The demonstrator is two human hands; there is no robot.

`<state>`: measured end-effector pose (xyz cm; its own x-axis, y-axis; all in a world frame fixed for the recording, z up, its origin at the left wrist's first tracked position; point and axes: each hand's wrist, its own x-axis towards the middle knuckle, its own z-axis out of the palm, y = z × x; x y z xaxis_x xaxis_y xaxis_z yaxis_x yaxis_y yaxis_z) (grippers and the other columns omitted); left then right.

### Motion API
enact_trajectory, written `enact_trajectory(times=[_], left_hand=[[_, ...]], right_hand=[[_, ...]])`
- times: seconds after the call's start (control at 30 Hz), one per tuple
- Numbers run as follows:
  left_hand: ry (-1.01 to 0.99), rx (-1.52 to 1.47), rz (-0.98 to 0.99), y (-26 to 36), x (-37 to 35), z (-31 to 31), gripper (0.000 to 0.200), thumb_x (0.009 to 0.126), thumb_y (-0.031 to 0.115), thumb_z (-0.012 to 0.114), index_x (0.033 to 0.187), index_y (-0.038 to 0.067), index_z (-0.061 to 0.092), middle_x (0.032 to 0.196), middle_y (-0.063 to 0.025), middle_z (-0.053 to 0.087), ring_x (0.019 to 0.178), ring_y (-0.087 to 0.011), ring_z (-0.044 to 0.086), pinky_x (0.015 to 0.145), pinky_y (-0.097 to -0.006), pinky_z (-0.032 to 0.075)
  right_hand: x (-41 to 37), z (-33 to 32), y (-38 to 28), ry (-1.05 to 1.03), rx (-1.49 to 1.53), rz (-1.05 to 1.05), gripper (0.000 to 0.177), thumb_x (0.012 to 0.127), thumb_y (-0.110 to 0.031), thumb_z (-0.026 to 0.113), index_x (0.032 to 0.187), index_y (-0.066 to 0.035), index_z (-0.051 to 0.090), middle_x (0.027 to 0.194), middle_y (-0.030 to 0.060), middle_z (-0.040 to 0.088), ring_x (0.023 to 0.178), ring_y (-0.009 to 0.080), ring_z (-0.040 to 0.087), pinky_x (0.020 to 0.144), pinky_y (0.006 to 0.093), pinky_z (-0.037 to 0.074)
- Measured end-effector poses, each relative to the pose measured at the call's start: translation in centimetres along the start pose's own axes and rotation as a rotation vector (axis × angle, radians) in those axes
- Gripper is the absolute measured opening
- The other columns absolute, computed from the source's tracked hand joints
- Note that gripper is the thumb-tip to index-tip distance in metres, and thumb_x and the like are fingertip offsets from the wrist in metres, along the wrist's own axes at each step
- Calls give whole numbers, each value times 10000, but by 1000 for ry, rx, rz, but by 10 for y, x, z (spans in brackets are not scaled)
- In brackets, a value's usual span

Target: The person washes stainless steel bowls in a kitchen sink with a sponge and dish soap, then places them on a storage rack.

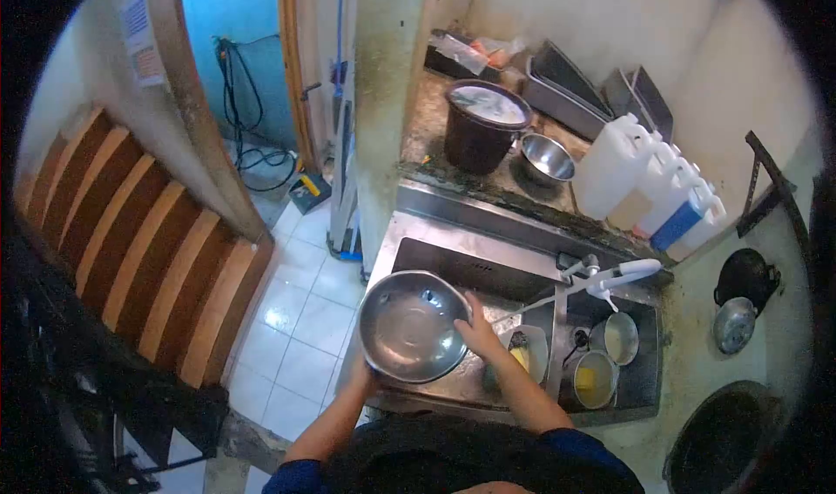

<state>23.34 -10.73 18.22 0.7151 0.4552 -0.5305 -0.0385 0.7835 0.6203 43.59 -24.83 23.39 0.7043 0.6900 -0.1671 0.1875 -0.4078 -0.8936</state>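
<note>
A wide, round metal bowl (411, 330) is held over the left part of the steel sink (409, 224), its shiny inside facing up. My right hand (475, 327) grips the bowl's right rim, thumb over the edge. At the lower left of the bowl is my left hand (366, 374), its fingers hidden beneath the metal. Right of the bowl, a pale container (537, 348) in the sink holds a yellow item and a dark scrubber. A thin line that looks like water runs from the white faucet (623, 274) toward the left basin.
Two pots, one a pale pot (620, 337), stand in the right basin. On the ledge behind are a dark bucket (475, 150), a small steel bowl (547, 159) and several plastic jugs (614, 167). Pans hang on the right wall. Wooden steps (170, 276) rise at left.
</note>
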Motion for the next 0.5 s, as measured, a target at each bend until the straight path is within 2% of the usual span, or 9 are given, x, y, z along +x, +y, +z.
enact_trajectory(times=[0.1, 0.13, 0.17, 0.23, 0.3, 0.33, 0.37, 0.4, 0.5], left_hand=[[-276, -422, -39, -7, 7, -40, 720, 872, 611, 342, 1335, 60, 357, 1296, -164, 435, 1164, -281, 446, 976, -447, 380], [-336, -404, -108, -19, 28, -77, 897, 794, 722, 355, 1399, 72, 226, 1417, -168, 283, 1294, -354, 284, 1052, -519, 248], [-112, -81, -101, 17, 6, -41, 733, 851, 513, 509, 1386, 82, 256, 1344, -181, 374, 1193, -361, 423, 944, -510, 402], [-72, 363, -28, 34, 10, -61, 614, 820, 168, 553, 1365, 79, 283, 1250, -179, 453, 1035, -323, 556, 741, -418, 536], [12, 277, 39, 40, 10, -72, 630, 755, 31, 504, 1349, 84, 300, 1196, -169, 482, 948, -299, 595, 647, -374, 555], [58, 233, 73, 43, 8, -74, 653, 723, -38, 480, 1341, 87, 309, 1170, -164, 497, 904, -287, 615, 600, -352, 565], [99, 251, 93, 48, 4, -73, 644, 729, -33, 479, 1339, 93, 312, 1172, -165, 495, 912, -292, 612, 616, -371, 566], [145, 271, 109, 52, -1, -70, 635, 736, -27, 478, 1336, 100, 316, 1175, -167, 493, 920, -297, 608, 632, -389, 568], [205, 315, 98, 54, -8, -78, 574, 774, 13, 504, 1310, 114, 325, 1093, -121, 545, 895, -240, 604, 598, -360, 548]], right_hand=[[7, 8, 3, -139, -109, -144, 678, 769, -111, 519, 1376, -28, 230, 1314, 277, 358, 1178, 386, 433, 1002, 394, 339], [9, 14, 8, -108, -182, -212, 685, 762, -97, 518, 1382, -34, 233, 1305, 280, 382, 1190, 378, 426, 1002, 411, 341], [10, 13, -4, -198, -211, -96, 671, 800, -135, 535, 1388, -43, 225, 1284, 265, 422, 1176, 364, 446, 988, 418, 357], [24, 21, -3, -282, -207, -187, 628, 846, -254, 572, 1365, -52, 282, 1159, 253, 526, 1039, 339, 558, 890, 386, 439], [41, 7, -55, -415, -296, 18, 591, 849, -315, 589, 1322, -43, 362, 1126, 237, 547, 995, 302, 577, 847, 388, 462], [72, 0, -34, -238, -304, -175, 563, 842, -329, 603, 1287, -40, 416, 1089, 202, 576, 961, 280, 589, 812, 390, 478], [95, -24, -64, -200, -222, -14, 541, 832, -288, 620, 1279, -47, 434, 1148, 201, 551, 978, 302, 585, 823, 410, 478], [127, -43, -57, 174, -406, -308, 517, 820, -212, 625, 1266, -29, 440, 1170, 223, 527, 1039, 334, 549, 872, 409, 455], [220, -129, -59, 880, -615, -532, 405, 792, -64, 539, 1189, -14, 479, 1193, 231, 483, 1065, 390, 490, 860, 441, 432]])
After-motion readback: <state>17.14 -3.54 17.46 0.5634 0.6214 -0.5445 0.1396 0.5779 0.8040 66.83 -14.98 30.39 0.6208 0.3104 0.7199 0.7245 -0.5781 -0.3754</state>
